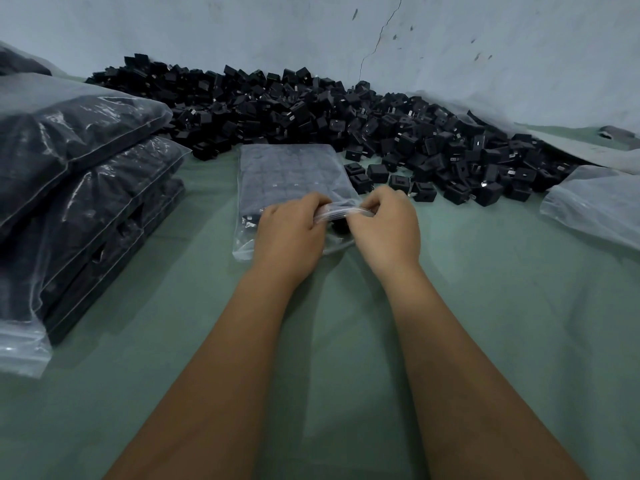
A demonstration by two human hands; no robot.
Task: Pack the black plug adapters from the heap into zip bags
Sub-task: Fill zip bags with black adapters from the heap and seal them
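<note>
Green cloth covers the bench (pixel 485 306), which ends at a pale, cracked wall (pixel 450 46). Along the foot of that wall lies the heap of black plug adapters (pixel 311 109), spreading from the far left toward the right, with a few loose units just beside the bag I am handling. At centre lies the zip bag (pixel 291 178), flat on the cloth and filled with adapters in rows, its mouth turned toward me. My left hand (pixel 289 233) and right hand (pixel 384 226) meet at that mouth: each grip is clenched on the zip strip, fingers above and thumbs under, the two hands almost touching. To the left stands a stack of filled bags (pixel 79 188), several high, with one clear flap hanging over the near edge. At the far right rests a pile of empty bags (pixel 595 206), well apart from my hands.
</note>
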